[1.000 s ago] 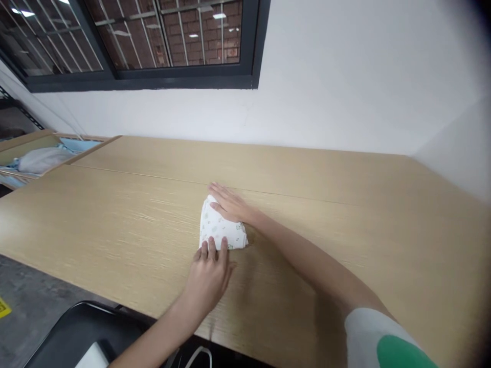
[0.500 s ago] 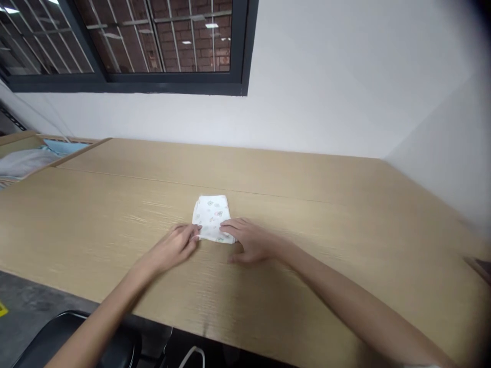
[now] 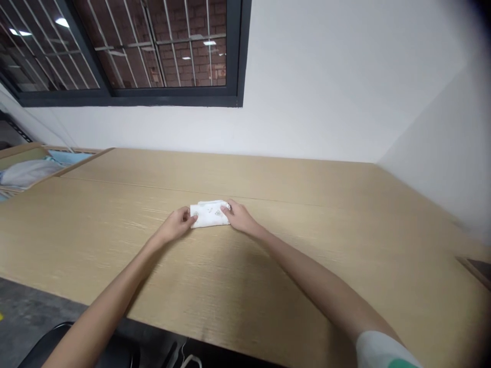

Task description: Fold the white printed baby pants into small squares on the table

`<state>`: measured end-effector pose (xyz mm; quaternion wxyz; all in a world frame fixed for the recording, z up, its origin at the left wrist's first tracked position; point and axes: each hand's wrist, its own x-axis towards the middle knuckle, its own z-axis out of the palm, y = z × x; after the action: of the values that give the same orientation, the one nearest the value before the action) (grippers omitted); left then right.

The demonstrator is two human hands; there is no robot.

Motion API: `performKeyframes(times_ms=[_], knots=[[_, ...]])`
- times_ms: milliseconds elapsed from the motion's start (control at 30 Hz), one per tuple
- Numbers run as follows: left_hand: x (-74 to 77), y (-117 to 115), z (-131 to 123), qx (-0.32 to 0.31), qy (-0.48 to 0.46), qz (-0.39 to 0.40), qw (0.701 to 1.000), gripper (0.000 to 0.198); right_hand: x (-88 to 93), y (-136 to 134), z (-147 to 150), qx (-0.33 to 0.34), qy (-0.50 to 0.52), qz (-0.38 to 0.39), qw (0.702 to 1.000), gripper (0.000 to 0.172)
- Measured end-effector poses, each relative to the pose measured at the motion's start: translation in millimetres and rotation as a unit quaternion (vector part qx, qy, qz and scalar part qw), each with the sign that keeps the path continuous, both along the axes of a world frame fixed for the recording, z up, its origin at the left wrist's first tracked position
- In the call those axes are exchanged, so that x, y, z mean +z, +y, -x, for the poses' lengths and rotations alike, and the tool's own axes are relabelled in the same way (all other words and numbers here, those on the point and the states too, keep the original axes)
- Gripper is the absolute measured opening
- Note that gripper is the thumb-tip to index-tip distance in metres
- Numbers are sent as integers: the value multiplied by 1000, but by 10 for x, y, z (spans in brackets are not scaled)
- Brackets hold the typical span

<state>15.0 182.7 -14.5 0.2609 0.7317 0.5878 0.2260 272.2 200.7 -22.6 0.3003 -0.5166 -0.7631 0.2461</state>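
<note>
A white cloth (image 3: 209,214) with a small printed pattern lies folded into a flat, narrow bundle on the wooden table (image 3: 215,286). My left hand (image 3: 179,223) pinches its left end, thumb on top and fingers tucked behind. At the opposite end my right hand (image 3: 238,216) grips the cloth, its thumb pressing on the upper face. The fingertips of both hands are partly hidden by the fabric. A second layer shows along the cloth's far edge.
At the far left a wooden bin (image 3: 57,171) holds white and blue fabric (image 3: 30,173). A barred window (image 3: 164,51) is set in the white wall (image 3: 307,82) behind the table. A black chair (image 3: 111,352) stands below the front edge. A dark opening (image 3: 477,268) shows at right.
The cloth was a larger, nearly square piece lying flat; now its near part is folded over toward the far edge. Both hands have moved away from me and closed on its ends.
</note>
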Motion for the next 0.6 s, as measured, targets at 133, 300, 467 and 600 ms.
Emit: performKeyframes(times_ms=[133,300,467,600], knots=[[23,139,-131,44,130,-35,990,35,-37,177,91,-71,-46,-23,996,25],[-14,131,-344,74,244,-55,965,40,-96,295,126,-85,-80,-37,993,23],[73,53,-493,91,305,-96,943,37,-155,318,134,-112,-59,-24,992,22],[154,-3,-606,97,301,-169,934,45,-56,173,196,-169,-22,-122,978,49]])
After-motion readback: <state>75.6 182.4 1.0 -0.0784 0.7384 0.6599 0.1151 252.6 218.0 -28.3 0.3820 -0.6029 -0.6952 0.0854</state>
